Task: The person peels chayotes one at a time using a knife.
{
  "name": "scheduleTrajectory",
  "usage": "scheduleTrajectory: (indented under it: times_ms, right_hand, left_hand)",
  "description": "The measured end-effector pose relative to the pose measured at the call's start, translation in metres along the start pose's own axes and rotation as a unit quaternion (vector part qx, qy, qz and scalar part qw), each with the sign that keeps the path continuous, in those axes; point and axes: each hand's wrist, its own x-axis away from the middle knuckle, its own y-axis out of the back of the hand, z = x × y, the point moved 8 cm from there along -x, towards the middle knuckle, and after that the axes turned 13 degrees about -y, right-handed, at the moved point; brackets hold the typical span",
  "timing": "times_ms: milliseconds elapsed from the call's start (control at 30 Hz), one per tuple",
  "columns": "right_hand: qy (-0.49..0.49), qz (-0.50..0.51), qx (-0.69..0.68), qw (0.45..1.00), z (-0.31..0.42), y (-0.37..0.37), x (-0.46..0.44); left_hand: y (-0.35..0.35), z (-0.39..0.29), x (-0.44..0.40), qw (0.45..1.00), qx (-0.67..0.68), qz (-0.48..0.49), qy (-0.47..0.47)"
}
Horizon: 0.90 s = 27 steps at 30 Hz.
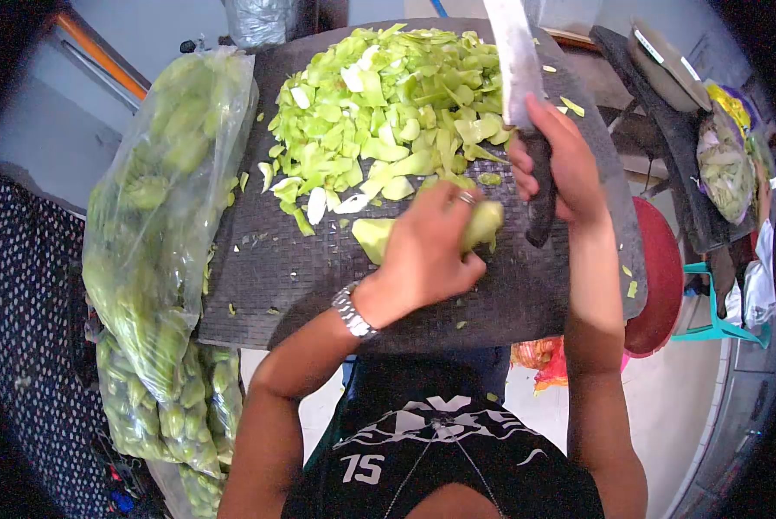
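Observation:
My left hand (431,246), with a metal watch at the wrist and a ring, is closed over pale green vegetable pieces (485,223) on the dark woven tabletop (319,285). Another cut piece (371,238) lies at the left side of that hand. My right hand (565,160) is wrapped round the black handle of a large knife (516,60), its blade pointing up and away. Beyond both hands spreads a heap of sliced green vegetable (379,121), with a few whiter slices in it.
Along the table's left side lies a clear plastic bag of green vegetables (159,199), with more bagged ones (176,411) below. At the right are a red round stool or tub (656,277), a teal stool (721,324) and a bagged bundle (724,169).

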Motion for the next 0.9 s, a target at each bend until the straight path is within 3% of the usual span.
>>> scheduleTrajectory:
  times_ms: [33, 100, 133, 167, 267, 367, 433, 600, 633, 700, 733, 900]
  right_hand:
    - [-0.001, -0.007, 0.012, 1.0, 0.002, -0.003, -0.005]
    - [-0.006, 0.012, 0.042, 0.999, -0.004, -0.011, -0.013]
    - [-0.013, 0.022, 0.043, 0.999, -0.01, -0.017, -0.015]
    - [-0.02, 0.032, 0.045, 0.998, -0.018, -0.022, -0.018]
    - [-0.018, 0.055, 0.101, 0.993, -0.042, -0.036, -0.021]
    - [-0.03, 0.071, 0.176, 0.981, -0.058, -0.045, -0.019]
    - [-0.03, 0.074, 0.226, 0.971, -0.066, -0.053, -0.022]
    - [0.248, -0.106, 0.477, 0.837, -0.035, -0.081, 0.01]
    - [0.256, -0.1, 0.487, 0.829, -0.038, -0.086, 0.011]
    - [0.269, -0.092, 0.509, 0.812, -0.041, -0.096, 0.017]
    - [0.226, -0.063, 0.526, 0.817, -0.048, -0.1, 0.015]
    - [0.196, -0.051, 0.517, 0.832, -0.059, -0.107, 0.016]
  left_hand:
    - [0.013, 0.01, 0.0, 0.999, 0.021, -0.046, 0.009]
    - [0.031, 0.052, 0.009, 0.956, 0.229, -0.098, 0.158]
    - [0.029, 0.078, 0.014, 0.821, 0.517, -0.167, 0.177]
    - [0.025, 0.096, 0.015, 0.6, 0.75, -0.218, 0.174]
    - [0.041, 0.125, 0.015, 0.504, 0.777, -0.313, 0.212]
    - [0.04, 0.164, 0.02, 0.589, 0.689, -0.352, 0.235]
    - [0.039, 0.167, 0.017, 0.535, 0.736, -0.352, 0.218]
    - [0.032, 0.175, 0.029, 0.491, 0.731, -0.411, 0.236]
    - [0.032, 0.172, 0.031, 0.51, 0.74, -0.382, 0.218]
    - [0.019, 0.167, 0.034, 0.429, 0.789, -0.368, 0.241]
    - [0.017, 0.173, 0.039, 0.464, 0.75, -0.396, 0.254]
    - [0.01, 0.146, 0.038, 0.467, 0.748, -0.396, 0.257]
